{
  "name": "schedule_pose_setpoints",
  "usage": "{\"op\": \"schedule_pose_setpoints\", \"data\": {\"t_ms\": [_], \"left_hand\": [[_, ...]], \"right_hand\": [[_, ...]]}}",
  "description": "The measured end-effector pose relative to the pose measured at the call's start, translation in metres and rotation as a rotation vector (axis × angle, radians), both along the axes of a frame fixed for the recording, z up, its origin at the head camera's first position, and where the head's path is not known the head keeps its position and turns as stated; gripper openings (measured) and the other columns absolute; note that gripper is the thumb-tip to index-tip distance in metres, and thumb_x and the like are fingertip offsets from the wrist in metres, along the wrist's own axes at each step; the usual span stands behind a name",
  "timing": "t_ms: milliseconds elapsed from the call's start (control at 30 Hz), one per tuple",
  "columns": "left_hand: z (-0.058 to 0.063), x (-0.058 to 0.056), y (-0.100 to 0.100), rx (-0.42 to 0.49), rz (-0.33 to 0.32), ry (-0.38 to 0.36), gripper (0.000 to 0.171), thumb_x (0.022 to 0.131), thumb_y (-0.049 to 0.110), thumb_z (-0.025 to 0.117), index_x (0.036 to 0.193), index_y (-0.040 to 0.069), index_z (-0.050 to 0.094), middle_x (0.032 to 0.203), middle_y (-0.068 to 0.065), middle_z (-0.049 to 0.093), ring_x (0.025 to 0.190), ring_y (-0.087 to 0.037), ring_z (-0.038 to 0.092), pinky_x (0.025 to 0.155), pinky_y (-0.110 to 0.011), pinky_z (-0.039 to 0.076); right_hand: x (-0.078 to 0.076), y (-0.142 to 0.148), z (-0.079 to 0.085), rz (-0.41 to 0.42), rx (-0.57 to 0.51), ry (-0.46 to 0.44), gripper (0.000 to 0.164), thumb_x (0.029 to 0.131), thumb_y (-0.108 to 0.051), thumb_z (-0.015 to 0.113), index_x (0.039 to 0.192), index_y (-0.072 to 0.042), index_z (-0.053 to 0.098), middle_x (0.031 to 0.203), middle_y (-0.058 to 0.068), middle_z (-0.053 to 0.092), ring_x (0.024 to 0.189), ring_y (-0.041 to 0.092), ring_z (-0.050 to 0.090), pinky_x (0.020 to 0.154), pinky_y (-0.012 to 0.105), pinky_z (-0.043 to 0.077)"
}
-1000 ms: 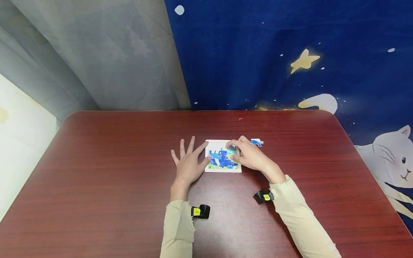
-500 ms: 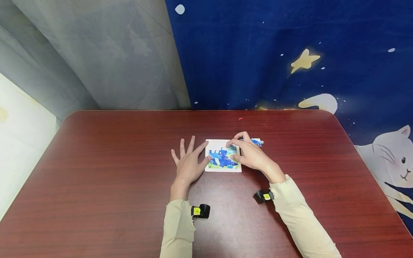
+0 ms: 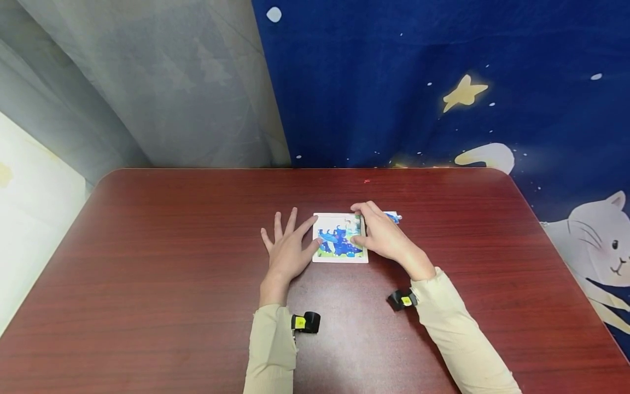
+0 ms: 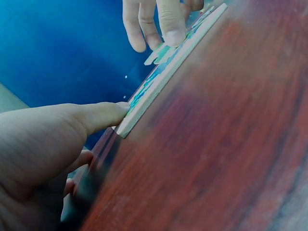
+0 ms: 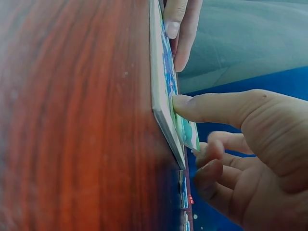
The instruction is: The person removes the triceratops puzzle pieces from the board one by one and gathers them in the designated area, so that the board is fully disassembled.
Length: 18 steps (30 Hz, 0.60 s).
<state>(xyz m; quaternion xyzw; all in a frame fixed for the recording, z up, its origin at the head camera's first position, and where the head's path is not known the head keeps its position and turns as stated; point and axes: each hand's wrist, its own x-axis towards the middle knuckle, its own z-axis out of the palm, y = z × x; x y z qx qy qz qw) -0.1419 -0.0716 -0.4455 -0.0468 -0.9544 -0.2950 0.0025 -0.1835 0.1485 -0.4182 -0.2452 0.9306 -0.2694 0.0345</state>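
A small jigsaw puzzle in a white tray (image 3: pixel 339 260) lies on the table, with a blue dinosaur-like picture in it. The left hand (image 3: pixel 289 254) rests at the tray's left side with its fingers spread. Its thumb touches the picture and its index fingertip the upper left corner. At the upper right, a green and pale puzzle piece (image 5: pixel 190 132) stands tilted, one end raised above the tray. The right hand (image 3: pixel 386 235) holds this piece between its thumb, at the lower end, and curled fingers at the raised end. Empty white backing shows at the tray's upper left.
Just right of the tray a loose blue and white puzzle piece (image 3: pixel 392 217) lies partly behind the right hand. A tiny red scrap (image 3: pixel 367 181) is near the far edge of the brown table (image 3: pixel 187 246). Curtains (image 3: pixel 354 82) hang behind it.
The right hand's index finger has moved up and away from the picture, toward the tray's upper right edge. The piece there now looks tilted. The left hand and tray have stayed put.
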Motion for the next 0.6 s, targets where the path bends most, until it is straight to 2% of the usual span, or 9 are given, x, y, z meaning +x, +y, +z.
{"op": "schedule_pose_setpoints", "data": {"t_ms": [67, 233, 333, 600], "left_hand": [[0.0005, 0.0001, 0.0001, -0.003, 0.0, 0.002, 0.053, 0.087, 0.04, 0.06, 0.138, 0.032, 0.047, 0.153, -0.008, 0.017, 0.14, -0.034, -0.003, 0.1, -0.064, -0.009], [0.0016, 0.0003, 0.0006, -0.005, -0.001, 0.009, 0.053, 0.087, 0.04, 0.06, 0.138, 0.031, 0.047, 0.153, -0.008, 0.018, 0.14, -0.035, -0.002, 0.1, -0.065, -0.008], [0.0015, 0.0003, 0.0007, -0.001, 0.0, 0.015, 0.053, 0.087, 0.039, 0.06, 0.137, 0.031, 0.047, 0.153, -0.008, 0.019, 0.14, -0.035, -0.001, 0.1, -0.065, -0.008], [0.0011, 0.0004, 0.0002, -0.001, 0.005, 0.013, 0.052, 0.087, 0.038, 0.061, 0.137, 0.031, 0.047, 0.153, -0.008, 0.019, 0.14, -0.035, 0.0, 0.1, -0.065, -0.008]], "right_hand": [[-0.0004, 0.0001, 0.0, -0.003, 0.008, 0.009, 0.053, 0.076, -0.013, 0.076, 0.123, -0.001, 0.054, 0.115, 0.012, 0.051, 0.088, 0.022, 0.053, 0.082, 0.038, 0.044], [-0.0009, 0.0026, 0.0, -0.003, 0.0, 0.039, 0.045, 0.076, -0.01, 0.074, 0.118, -0.004, 0.059, 0.111, 0.01, 0.052, 0.065, 0.017, 0.047, 0.064, 0.032, 0.042], [-0.0011, 0.0041, -0.0001, 0.0, -0.022, 0.05, 0.043, 0.076, -0.007, 0.073, 0.117, -0.005, 0.06, 0.11, 0.01, 0.052, 0.058, 0.014, 0.043, 0.058, 0.029, 0.041], [-0.0015, 0.0051, -0.0007, 0.005, -0.036, 0.038, 0.04, 0.078, -0.004, 0.07, 0.117, -0.008, 0.059, 0.108, 0.009, 0.051, 0.062, 0.012, 0.047, 0.056, 0.027, 0.042]]}}
